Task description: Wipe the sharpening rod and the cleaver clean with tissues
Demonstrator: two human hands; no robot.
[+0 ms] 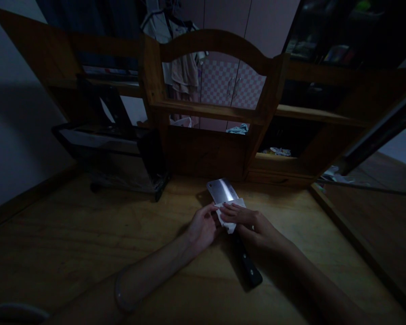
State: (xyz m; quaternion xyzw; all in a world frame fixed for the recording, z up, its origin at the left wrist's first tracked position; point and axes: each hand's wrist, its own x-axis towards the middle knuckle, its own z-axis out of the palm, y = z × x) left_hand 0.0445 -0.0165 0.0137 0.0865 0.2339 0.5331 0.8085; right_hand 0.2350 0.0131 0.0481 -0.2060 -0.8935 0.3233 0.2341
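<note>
A cleaver lies at a slant in front of me, its shiny blade pointing away and its black riveted handle towards me. Folded white tissue covers the near part of the blade. My right hand presses the tissue onto the blade with its fingers laid across it. At the blade's left side, my left hand grips the edge, thumb near the tissue's corner. Its other fingertips are partly hidden beside or under the blade. Neither hand is on the handle.
Beneath everything is a wooden tabletop. A wooden shelf frame rises along its back. A dark rack-like object stands at the back left, and a raised wooden edge runs along the right. The room is dim.
</note>
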